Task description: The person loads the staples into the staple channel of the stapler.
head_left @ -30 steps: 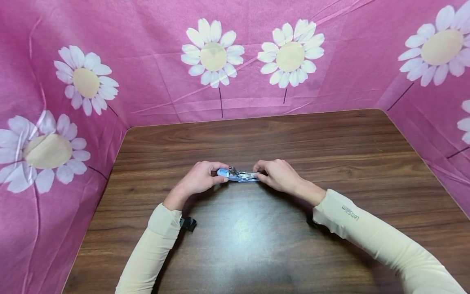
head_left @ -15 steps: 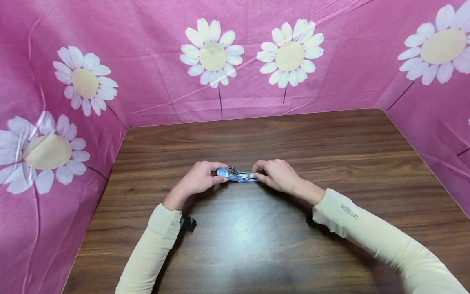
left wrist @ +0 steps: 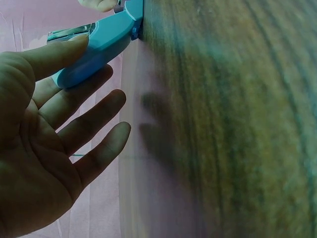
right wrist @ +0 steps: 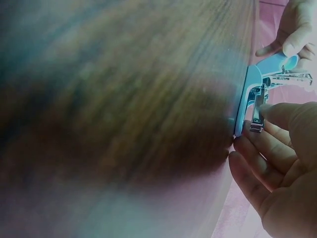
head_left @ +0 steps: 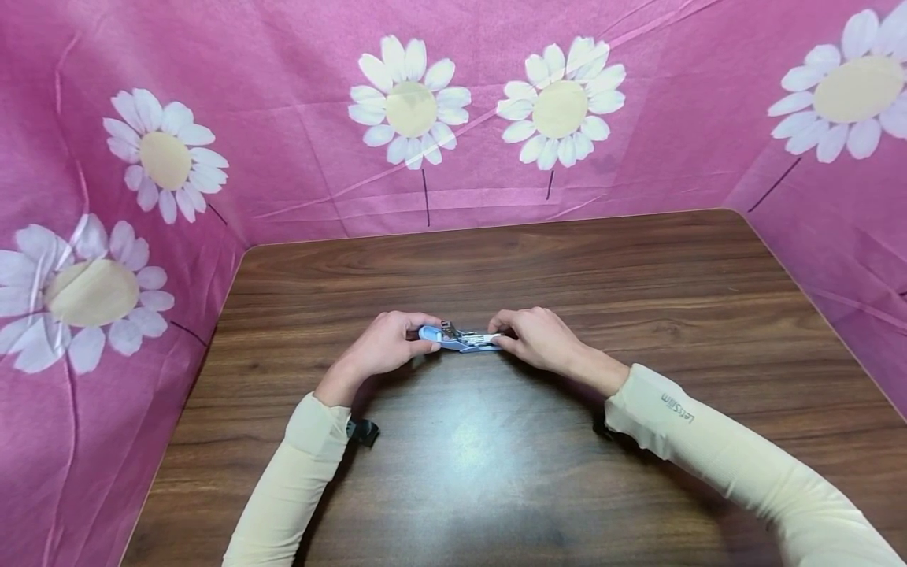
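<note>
A light blue stapler (head_left: 451, 344) is spread open low over the table, its metal inner parts facing up in the head view. My left hand (head_left: 383, 342) pinches the blue top handle between thumb and forefinger, the other fingers extended, as the left wrist view shows of the stapler (left wrist: 109, 42). At the opposite end my right hand (head_left: 542, 339) holds the base side. In the right wrist view the right thumb (right wrist: 280, 113) presses at the metal magazine (right wrist: 258, 111), with fingers behind it. The raised metal piece (right wrist: 294, 79) sticks out beside the handle.
The brown wood-grain table (head_left: 468, 472) reaches back to a pink cloth (head_left: 298, 142) printed with white daisies, which hangs along the back and both sides. A black strap mount (head_left: 364, 432) sits at the left wrist, under the cream sleeve (head_left: 286, 488).
</note>
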`<state>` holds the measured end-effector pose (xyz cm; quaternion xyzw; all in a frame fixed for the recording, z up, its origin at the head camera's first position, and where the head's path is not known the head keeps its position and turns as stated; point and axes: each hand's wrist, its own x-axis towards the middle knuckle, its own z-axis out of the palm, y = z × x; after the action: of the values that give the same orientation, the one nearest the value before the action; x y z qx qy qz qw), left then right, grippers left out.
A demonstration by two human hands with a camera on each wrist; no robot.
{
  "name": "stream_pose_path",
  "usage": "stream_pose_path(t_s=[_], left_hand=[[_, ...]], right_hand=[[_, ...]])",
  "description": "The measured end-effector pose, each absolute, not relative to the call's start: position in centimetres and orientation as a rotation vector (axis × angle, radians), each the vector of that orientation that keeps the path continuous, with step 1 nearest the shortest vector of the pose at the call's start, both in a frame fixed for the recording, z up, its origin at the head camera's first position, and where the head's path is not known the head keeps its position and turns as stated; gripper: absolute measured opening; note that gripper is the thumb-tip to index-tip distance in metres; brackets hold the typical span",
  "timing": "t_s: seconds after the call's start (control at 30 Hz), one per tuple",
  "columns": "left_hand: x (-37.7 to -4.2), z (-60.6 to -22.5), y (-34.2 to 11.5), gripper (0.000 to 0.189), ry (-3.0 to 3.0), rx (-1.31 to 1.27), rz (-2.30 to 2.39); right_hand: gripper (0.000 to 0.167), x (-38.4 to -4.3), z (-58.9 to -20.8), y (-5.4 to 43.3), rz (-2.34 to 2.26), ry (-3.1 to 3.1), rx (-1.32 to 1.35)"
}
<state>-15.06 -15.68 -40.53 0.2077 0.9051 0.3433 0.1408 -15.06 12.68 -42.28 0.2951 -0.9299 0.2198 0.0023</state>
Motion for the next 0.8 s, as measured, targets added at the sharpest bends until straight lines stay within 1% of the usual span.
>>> stream_pose_path(t_s=[0.8], left_hand=[[-14.89,-40.32,-15.56,0.036,2.614,0.592,0.989]], right_hand=[[0.012,-14.97,-42.29,12.81,0.709,-2.921,0.918]])
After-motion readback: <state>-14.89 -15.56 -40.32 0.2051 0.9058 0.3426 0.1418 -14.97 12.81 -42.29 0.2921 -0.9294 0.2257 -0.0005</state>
